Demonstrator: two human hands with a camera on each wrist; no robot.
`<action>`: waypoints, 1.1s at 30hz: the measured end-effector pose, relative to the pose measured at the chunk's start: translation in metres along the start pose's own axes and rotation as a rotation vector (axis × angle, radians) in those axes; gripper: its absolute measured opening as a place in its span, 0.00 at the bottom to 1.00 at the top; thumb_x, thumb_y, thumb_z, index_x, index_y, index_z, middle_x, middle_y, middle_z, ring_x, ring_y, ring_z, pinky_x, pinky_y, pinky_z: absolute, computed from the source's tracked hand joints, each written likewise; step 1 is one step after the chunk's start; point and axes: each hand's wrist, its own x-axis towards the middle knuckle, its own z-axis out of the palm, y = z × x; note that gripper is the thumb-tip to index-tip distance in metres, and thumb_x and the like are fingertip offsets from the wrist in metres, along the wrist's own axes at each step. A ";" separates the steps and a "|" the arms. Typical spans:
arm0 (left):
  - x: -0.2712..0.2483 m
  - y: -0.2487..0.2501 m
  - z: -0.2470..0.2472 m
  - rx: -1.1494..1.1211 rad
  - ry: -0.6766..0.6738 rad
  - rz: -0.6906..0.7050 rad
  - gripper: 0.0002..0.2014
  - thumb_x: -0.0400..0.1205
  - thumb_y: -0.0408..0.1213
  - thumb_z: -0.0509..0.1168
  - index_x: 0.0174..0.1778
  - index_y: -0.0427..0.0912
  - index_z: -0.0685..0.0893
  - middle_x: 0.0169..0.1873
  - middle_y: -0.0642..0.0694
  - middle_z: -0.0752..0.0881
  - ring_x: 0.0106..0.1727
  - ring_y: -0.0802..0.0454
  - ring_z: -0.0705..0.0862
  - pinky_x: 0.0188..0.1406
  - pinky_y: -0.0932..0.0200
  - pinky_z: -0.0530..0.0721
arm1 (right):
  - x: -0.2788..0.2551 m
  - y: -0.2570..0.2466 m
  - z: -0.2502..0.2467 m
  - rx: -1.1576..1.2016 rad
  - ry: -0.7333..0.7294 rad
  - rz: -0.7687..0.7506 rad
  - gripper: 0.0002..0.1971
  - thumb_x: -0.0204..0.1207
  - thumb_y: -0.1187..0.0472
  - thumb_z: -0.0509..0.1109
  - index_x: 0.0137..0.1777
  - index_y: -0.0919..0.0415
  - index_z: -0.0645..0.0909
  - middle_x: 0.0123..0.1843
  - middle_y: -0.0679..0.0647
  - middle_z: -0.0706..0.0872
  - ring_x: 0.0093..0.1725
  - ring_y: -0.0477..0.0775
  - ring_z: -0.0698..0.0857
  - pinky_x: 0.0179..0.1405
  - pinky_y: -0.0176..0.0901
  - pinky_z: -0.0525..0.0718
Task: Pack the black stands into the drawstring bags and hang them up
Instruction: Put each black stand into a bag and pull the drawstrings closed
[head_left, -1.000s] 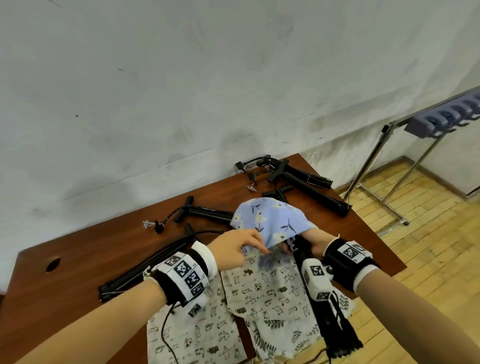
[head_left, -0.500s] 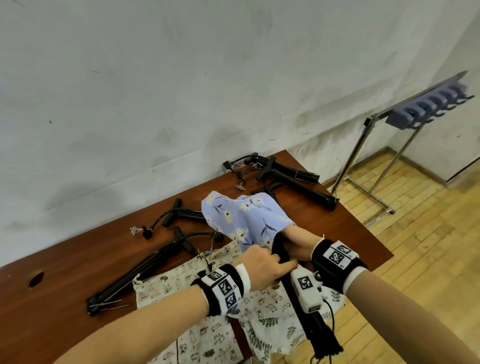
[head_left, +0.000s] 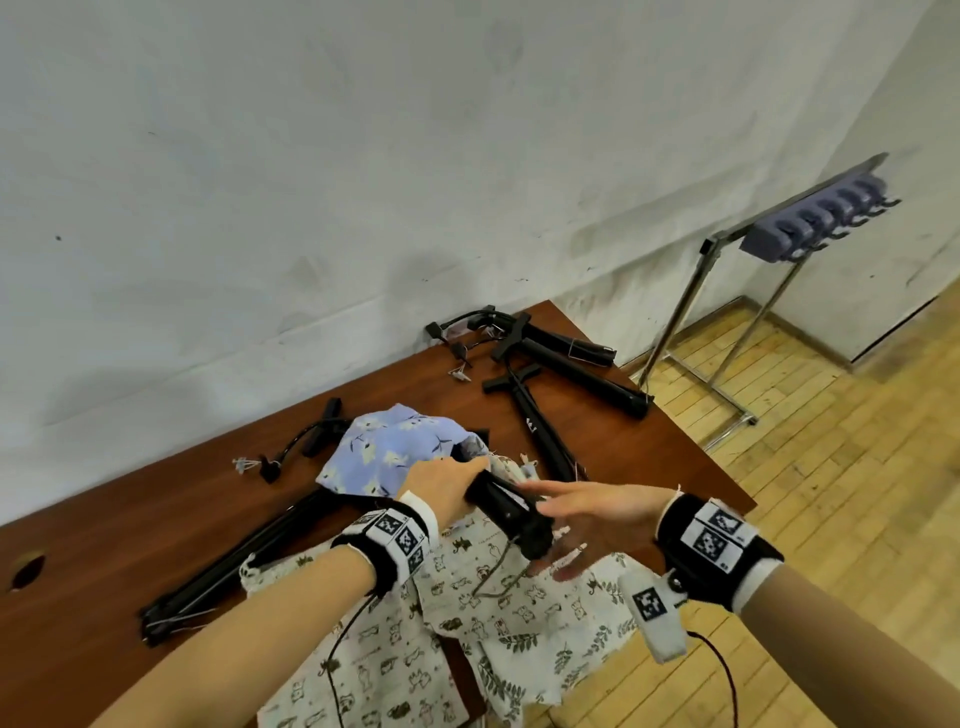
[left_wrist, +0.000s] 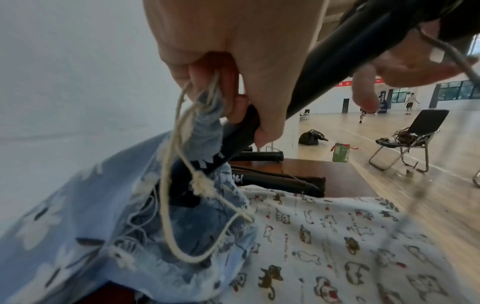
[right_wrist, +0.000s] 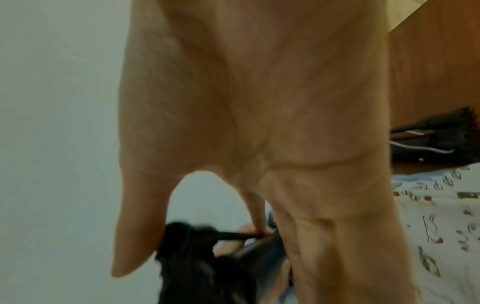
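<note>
A black stand (head_left: 503, 510) lies with its far part inside the blue floral drawstring bag (head_left: 387, 448) on the brown table (head_left: 119, 525). Its near end sticks out toward me. My left hand (head_left: 451, 486) grips the stand at the bag's mouth. In the left wrist view my left hand (left_wrist: 233, 72) also pinches the bag's rim and the cream drawstring (left_wrist: 179, 185) against the stand (left_wrist: 337, 61). My right hand (head_left: 571, 519) is spread open just beside the stand's near end. Its palm (right_wrist: 259, 123) fills the right wrist view, with the stand's end (right_wrist: 187, 246) below.
Two more black stands (head_left: 569, 364) (head_left: 540, 428) lie at the table's far right and a long one (head_left: 234, 564) at the left. White animal-print bags (head_left: 498, 608) hang over the near edge. A metal rack with purple hooks (head_left: 810, 228) stands on the floor to the right.
My right hand has let go of the stand and spread open. My left hand has moved from the bag's cloth onto the stand at the mouth. The stand sits deeper in the bag.
</note>
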 end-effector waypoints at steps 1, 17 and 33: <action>0.000 -0.002 0.000 0.001 -0.003 0.014 0.19 0.83 0.39 0.59 0.71 0.50 0.69 0.44 0.43 0.85 0.43 0.41 0.84 0.23 0.59 0.69 | 0.003 0.002 0.005 0.014 0.005 -0.021 0.33 0.79 0.55 0.71 0.79 0.37 0.60 0.71 0.63 0.81 0.67 0.73 0.81 0.67 0.63 0.79; 0.002 -0.038 -0.011 -0.508 -0.009 -0.234 0.16 0.87 0.40 0.56 0.31 0.52 0.66 0.25 0.52 0.69 0.27 0.49 0.70 0.31 0.57 0.70 | 0.048 -0.006 0.037 -0.157 0.634 -0.307 0.22 0.81 0.67 0.51 0.52 0.60 0.89 0.47 0.70 0.88 0.33 0.58 0.83 0.21 0.36 0.73; -0.032 0.018 -0.135 -1.992 -0.127 0.026 0.18 0.83 0.45 0.63 0.59 0.33 0.82 0.55 0.35 0.83 0.55 0.36 0.84 0.59 0.48 0.81 | -0.105 -0.110 0.075 -0.153 0.368 -0.437 0.35 0.63 0.33 0.76 0.66 0.54 0.82 0.37 0.54 0.86 0.31 0.47 0.80 0.26 0.33 0.76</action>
